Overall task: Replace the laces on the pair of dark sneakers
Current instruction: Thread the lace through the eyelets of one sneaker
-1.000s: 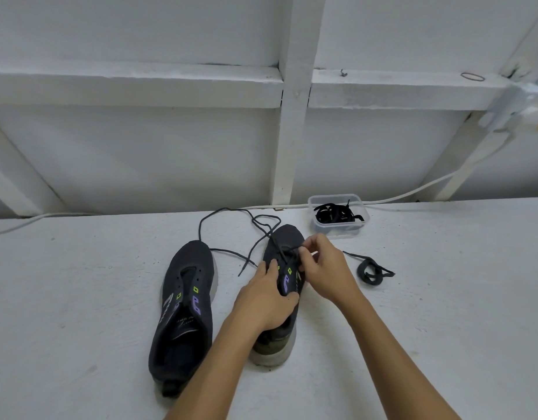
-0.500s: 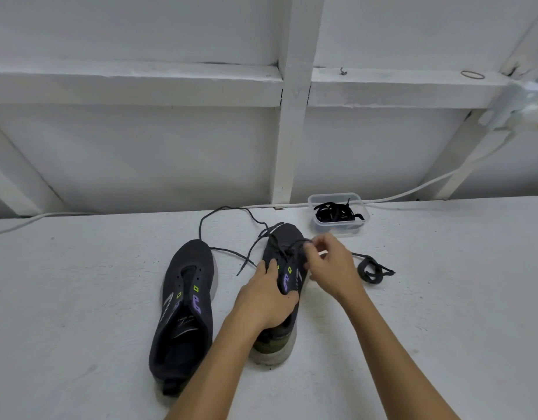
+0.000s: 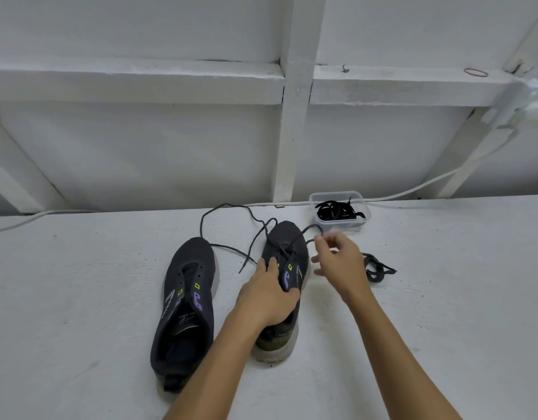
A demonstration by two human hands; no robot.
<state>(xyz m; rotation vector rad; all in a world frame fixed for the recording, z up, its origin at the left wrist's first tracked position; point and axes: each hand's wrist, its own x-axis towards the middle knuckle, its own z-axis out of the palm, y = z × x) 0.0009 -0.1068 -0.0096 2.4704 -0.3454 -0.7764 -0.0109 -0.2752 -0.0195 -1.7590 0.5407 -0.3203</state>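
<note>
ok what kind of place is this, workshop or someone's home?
Hard to say; it looks like a bare utility or workshop corner, not a furnished room. A rough white-painted work surface sits against a white wall with exposed framing, and a loose cable runs along the back edge.

Item count:
- Dark sneakers: two, the left sneaker (image 3: 186,301) and the right sneaker (image 3: 287,268).
- Hands: two, the left hand (image 3: 266,295) and the right hand (image 3: 340,262).
- Clear plastic container (image 3: 340,227): one.
- Coiled black lace (image 3: 378,267) on the surface: one.
- White cable (image 3: 419,186): one.
</note>
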